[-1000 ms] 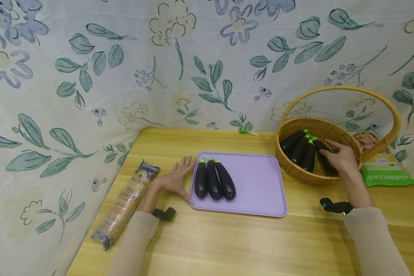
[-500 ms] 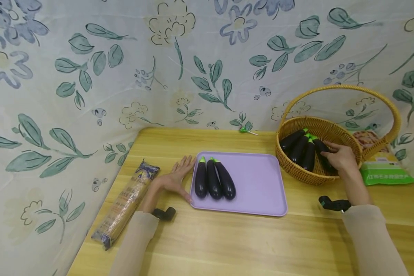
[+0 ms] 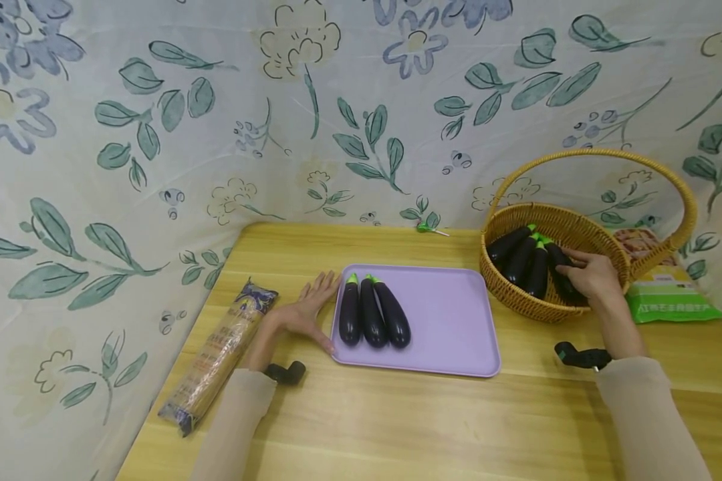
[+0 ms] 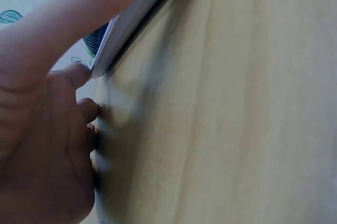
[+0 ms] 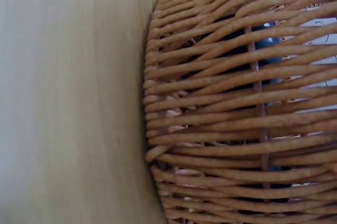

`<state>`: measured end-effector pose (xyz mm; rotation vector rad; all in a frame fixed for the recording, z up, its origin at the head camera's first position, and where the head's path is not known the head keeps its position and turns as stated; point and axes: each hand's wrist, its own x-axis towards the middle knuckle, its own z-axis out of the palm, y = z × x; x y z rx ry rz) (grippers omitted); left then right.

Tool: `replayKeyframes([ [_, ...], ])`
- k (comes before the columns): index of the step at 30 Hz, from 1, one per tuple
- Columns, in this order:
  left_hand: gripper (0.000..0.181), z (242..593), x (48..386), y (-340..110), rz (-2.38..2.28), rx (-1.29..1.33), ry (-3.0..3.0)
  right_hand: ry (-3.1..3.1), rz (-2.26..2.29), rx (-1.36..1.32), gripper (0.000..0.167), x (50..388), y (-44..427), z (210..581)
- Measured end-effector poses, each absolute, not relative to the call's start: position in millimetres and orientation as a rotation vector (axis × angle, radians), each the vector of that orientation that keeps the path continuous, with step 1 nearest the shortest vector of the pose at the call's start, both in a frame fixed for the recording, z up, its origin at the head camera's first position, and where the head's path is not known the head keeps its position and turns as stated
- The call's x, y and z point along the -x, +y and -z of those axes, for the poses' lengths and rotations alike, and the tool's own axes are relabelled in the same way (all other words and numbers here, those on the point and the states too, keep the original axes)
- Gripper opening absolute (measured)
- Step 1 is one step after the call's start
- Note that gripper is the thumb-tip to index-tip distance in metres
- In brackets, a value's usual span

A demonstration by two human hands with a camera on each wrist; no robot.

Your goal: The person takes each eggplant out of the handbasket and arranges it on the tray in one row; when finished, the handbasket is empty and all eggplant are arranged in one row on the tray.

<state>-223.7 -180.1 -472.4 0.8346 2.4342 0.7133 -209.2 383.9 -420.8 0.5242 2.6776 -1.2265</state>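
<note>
Three dark eggplants (image 3: pixel 374 314) with green stems lie side by side on the left part of a lilac tray (image 3: pixel 451 321). My left hand (image 3: pixel 301 315) is spread at the tray's left edge, its thumb and a fingertip touching the rim. In the left wrist view that hand (image 4: pixel 42 140) has its fingers stretched along the table. At the right stands a wicker basket (image 3: pixel 529 308) holding several eggplants (image 3: pixel 522 260). Inside it, my right hand (image 3: pixel 599 279) grips the rightmost eggplant (image 3: pixel 563 275) between thumb and fingers. The basket's weave hides this hand in the right wrist view.
A long clear packet of noodles (image 3: pixel 219 357) lies left of my left forearm. Behind the basket's right side sits a green-and-brown food bag (image 3: pixel 674 297). A green-wrapped lollipop (image 3: pixel 427 228) lies at the back edge. The basket's tall handle (image 3: pixel 595 153) arches over its opening.
My right hand stays in the basket at the rightmost eggplant, its fingers drawing slightly closer around it. The left hand, tray and other eggplants keep their places.
</note>
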Motion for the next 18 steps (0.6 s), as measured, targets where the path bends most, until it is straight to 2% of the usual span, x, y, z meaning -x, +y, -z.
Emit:
replayKeyframes([
  [12,0.154,473,224,-180,-0.710,-0.838,2.439,2.737,1.366,-0.566,0.062,211,382,422],
  [18,0.155,473,224,-181,-0.714,-0.848,2.438,2.688,1.523,-0.617,0.064,203,377,410],
])
